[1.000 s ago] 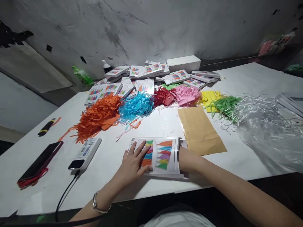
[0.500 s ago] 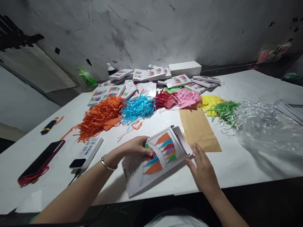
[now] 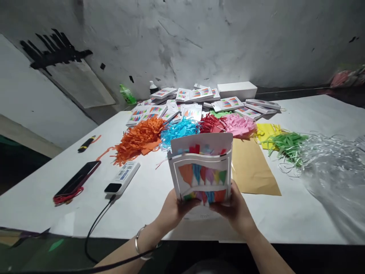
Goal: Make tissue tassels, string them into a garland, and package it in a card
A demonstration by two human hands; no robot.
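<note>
A white box point(image 3: 201, 173) printed with colourful tassels stands upright between my hands, its top flap raised. Coloured material shows in the opening below that flap. My left hand point(image 3: 178, 209) grips its lower left side, with the thumb across the front. On the lower right, my right hand point(image 3: 234, 209) holds it the same way. Beyond the box lie bundles of orange point(image 3: 142, 139), blue point(image 3: 181, 131), red point(image 3: 211, 125) and pink point(image 3: 239, 125) fringed tassels. A brown paper sheet point(image 3: 255, 169) lies to the right of the box.
Several printed boxes point(image 3: 199, 94) and a plain white box point(image 3: 236, 90) are piled at the back. Yellow point(image 3: 268, 133) and green point(image 3: 291, 142) tassels and clear plastic point(image 3: 333, 182) lie right. A phone point(image 3: 76, 180) and a cabled white device point(image 3: 122, 179) are on the left.
The box has turned from lying tilted to upright facing me, with its flap at the top. My right hand has closed on its right side; my left hand has shifted to its lower left.
</note>
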